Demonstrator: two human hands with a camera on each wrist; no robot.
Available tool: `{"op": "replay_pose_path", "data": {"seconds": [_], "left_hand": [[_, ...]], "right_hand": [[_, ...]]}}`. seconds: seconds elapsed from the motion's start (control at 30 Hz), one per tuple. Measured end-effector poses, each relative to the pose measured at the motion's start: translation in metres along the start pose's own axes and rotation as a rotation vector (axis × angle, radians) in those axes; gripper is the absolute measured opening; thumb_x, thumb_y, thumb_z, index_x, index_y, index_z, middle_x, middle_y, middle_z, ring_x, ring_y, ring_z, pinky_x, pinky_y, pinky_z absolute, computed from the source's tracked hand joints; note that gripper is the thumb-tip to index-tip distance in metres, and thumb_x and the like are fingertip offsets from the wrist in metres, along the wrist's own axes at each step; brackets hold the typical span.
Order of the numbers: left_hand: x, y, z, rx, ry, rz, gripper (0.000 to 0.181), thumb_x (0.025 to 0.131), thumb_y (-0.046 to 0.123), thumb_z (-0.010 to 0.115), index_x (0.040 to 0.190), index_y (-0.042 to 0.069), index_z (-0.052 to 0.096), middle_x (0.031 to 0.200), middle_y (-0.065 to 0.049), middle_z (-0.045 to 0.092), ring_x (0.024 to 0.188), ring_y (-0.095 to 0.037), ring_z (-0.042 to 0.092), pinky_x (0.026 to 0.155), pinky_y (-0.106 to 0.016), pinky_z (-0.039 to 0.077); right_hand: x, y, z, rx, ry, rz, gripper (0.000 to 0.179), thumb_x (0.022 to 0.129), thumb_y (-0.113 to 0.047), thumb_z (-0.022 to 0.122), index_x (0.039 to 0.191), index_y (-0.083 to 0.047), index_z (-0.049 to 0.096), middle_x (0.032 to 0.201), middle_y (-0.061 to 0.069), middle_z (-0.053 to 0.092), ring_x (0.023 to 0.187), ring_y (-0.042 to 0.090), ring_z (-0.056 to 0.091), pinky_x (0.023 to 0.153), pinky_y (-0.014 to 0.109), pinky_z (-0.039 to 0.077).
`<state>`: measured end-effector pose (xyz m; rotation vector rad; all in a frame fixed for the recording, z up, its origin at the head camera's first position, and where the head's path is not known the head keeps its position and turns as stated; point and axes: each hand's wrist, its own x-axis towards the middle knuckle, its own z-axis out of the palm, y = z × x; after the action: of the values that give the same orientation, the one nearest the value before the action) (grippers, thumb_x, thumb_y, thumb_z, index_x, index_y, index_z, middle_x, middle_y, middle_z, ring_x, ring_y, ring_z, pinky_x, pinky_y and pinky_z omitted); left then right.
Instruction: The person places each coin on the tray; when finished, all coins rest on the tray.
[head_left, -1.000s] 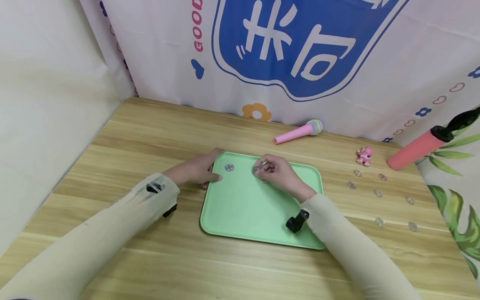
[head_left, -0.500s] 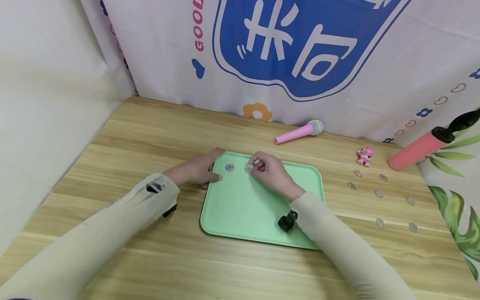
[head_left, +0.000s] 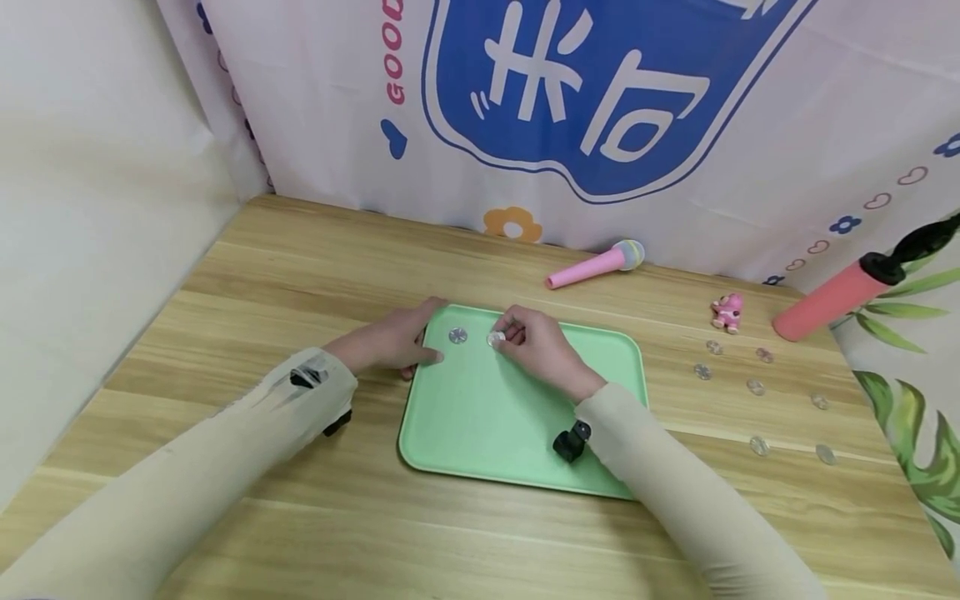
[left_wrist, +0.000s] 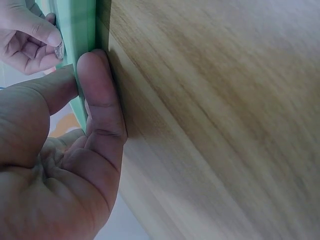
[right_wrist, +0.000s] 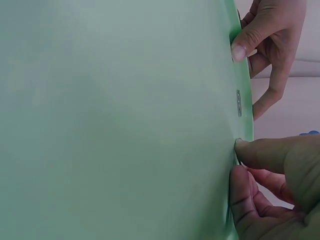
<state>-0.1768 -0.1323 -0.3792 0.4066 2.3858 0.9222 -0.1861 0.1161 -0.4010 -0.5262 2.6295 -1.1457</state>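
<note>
A green tray (head_left: 480, 425) lies on the wooden table. My left hand (head_left: 393, 337) grips its left rim, thumb over the edge and fingers along the outside. Near the tray's upper left corner lies a clear round disc (head_left: 457, 335) with a pattern on it. Between thumb and fingers my right hand (head_left: 538, 343) pinches a second clear disc (head_left: 496, 339), low over the tray and just right of the first. The left wrist view shows this pinched disc (left_wrist: 59, 51) on edge. In the right wrist view the fingers mostly hide it.
Several more clear discs (head_left: 755, 387) are scattered on the table right of the tray. Behind them stand a small pink toy figure (head_left: 727, 312) and a pink pump (head_left: 828, 300) with a black top. A pink toy microphone (head_left: 596, 265) lies behind the tray, before the printed cloth.
My right hand has moved slightly left with the pinched disc, closer to the disc lying on the tray. The left hand keeps its place on the rim.
</note>
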Motion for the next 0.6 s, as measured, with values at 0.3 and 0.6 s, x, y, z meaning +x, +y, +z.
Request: {"op": "replay_pose_path", "data": {"seconds": [0.3,0.6], "left_hand": [[-0.0001,-0.0007,-0.0012,-0.031,-0.011,-0.016,0.082,0.103,0.012,0.066,0.167,0.011,0.014,0.086,-0.011,0.059,0.065,-0.019,0.062,0.062,-0.029,0.057],[0.0009,-0.0006,-0.0014,-0.014,-0.011,-0.002,0.082,0.102,0.011,0.067,0.166,0.008,0.015,0.081,-0.010,0.057,0.062,-0.017,0.061,0.060,-0.028,0.057]], "right_hand": [[0.0018,-0.0012,0.0006,-0.044,-0.005,0.001,0.013,0.098,-0.007,0.072,0.109,-0.001,0.071,0.103,0.013,0.071,0.092,0.020,0.065,0.083,0.029,0.056],[0.0011,0.0002,0.0014,-0.034,-0.012,-0.004,0.009,0.099,-0.007,0.071,0.106,-0.001,0.072,0.106,0.013,0.073,0.092,0.019,0.067,0.082,0.028,0.057]]}}
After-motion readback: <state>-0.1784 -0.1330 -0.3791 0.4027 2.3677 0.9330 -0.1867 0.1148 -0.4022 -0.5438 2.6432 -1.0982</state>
